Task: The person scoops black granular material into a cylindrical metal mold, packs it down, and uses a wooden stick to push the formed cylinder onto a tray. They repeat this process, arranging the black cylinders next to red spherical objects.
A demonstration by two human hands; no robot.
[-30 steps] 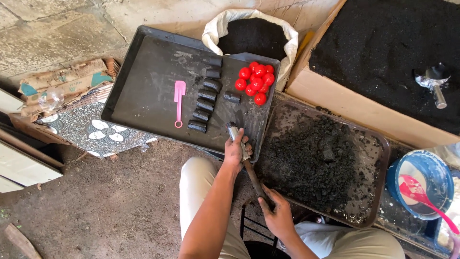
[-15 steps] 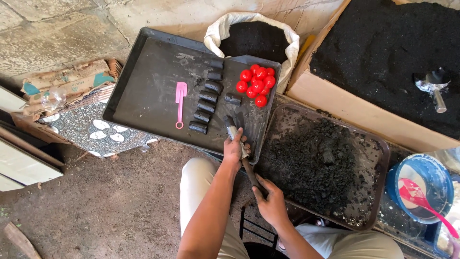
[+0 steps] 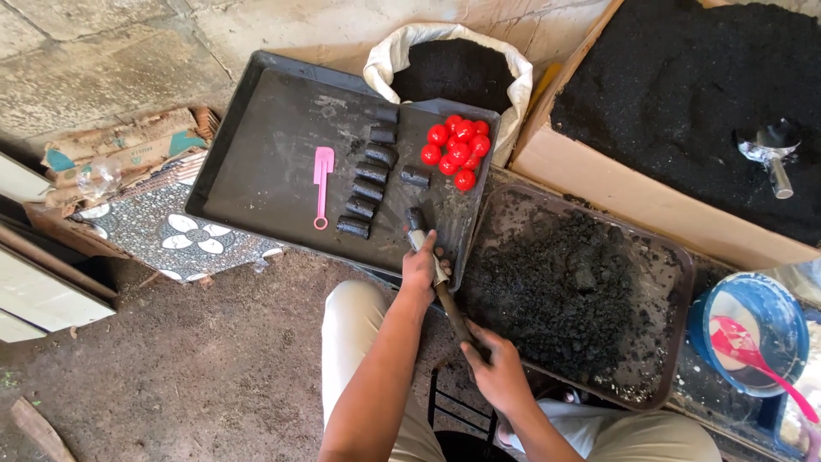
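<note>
Hands, left hand (image 3: 421, 267) and right hand (image 3: 498, 374), grip a press tool (image 3: 438, 278) over the tray (image 3: 256, 171).

blue bowl (image 3: 791, 329) cut by right edge, tool tip hidden by left hand (image 3: 421, 267)

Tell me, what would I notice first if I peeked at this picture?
Probably the bright red balls heaped at the far right of the black tray, beside a column of dark little cylinders and a pink scoop. Nearer, the left hand and right hand grip a rod-like tool at the tray's edge.
</note>
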